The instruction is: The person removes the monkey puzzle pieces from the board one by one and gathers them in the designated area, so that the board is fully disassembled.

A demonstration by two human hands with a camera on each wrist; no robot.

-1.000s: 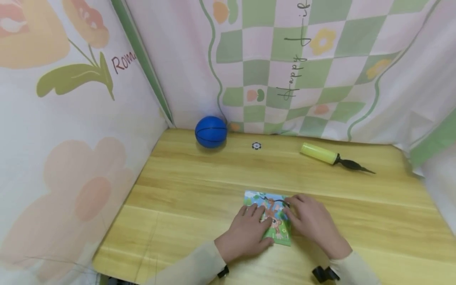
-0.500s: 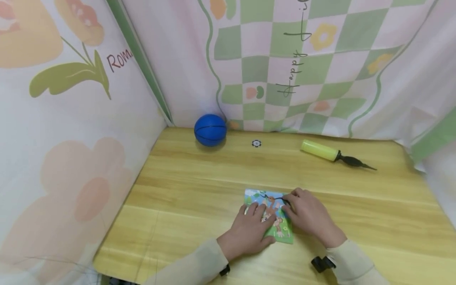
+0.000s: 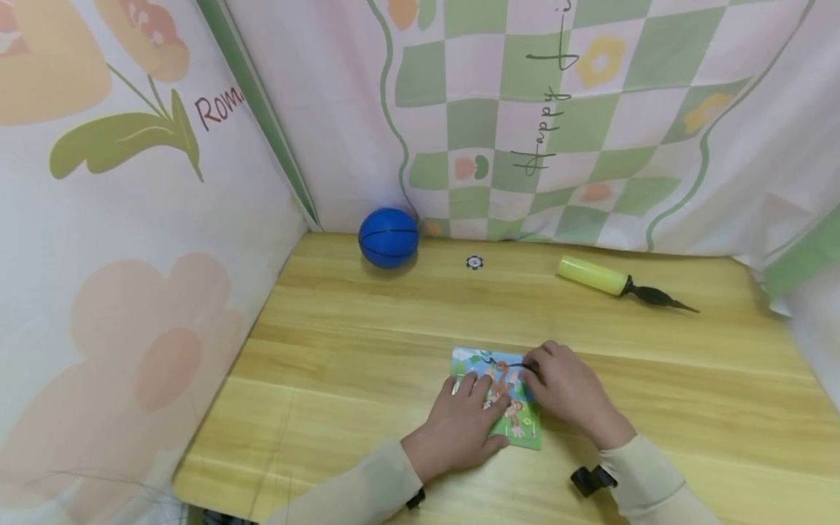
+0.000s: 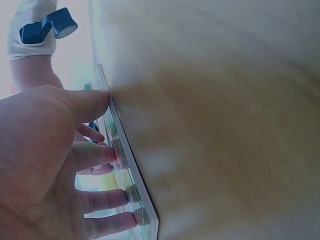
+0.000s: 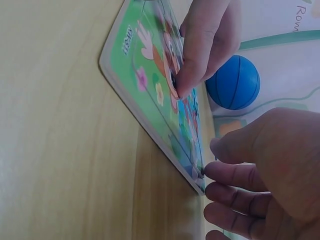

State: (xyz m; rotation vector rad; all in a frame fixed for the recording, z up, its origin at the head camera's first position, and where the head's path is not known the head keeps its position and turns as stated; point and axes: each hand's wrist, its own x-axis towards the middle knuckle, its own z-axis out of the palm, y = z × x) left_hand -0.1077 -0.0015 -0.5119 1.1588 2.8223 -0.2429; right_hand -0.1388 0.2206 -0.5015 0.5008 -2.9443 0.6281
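"Where is the picture board (image 3: pixel 515 399) lying?"

"Flat on the wooden table (image 3: pixel 354 328), straight in front of me, at six o'clock of the tabletop. It shows monkeys on blue and green."

"And your left hand (image 3: pixel 455 429)?"

"I have it over the board from eight o'clock, fingers spread and nearly straight, their tips resting on the picture. My thumb touches the near edge."

"Your right hand (image 3: pixel 569 390)?"

"That comes in from three o'clock. My fingers are bent, with the tips at the board's corner near one o'clock. A dark line of the picture runs under them. Whether I'm pinching something there, I cannot tell."

"What else is around, taking the board as the clock's centre?"

"A blue ball (image 3: pixel 389 238) at eleven, against the hanging cloth (image 3: pixel 469 131). A small black-and-white disc (image 3: pixel 475 262) near twelve. Around two, well apart from my fingers, a yellow pump (image 3: pixel 593 276) lies on its side, its black nozzle (image 3: pixel 652 296) pointing toward three."
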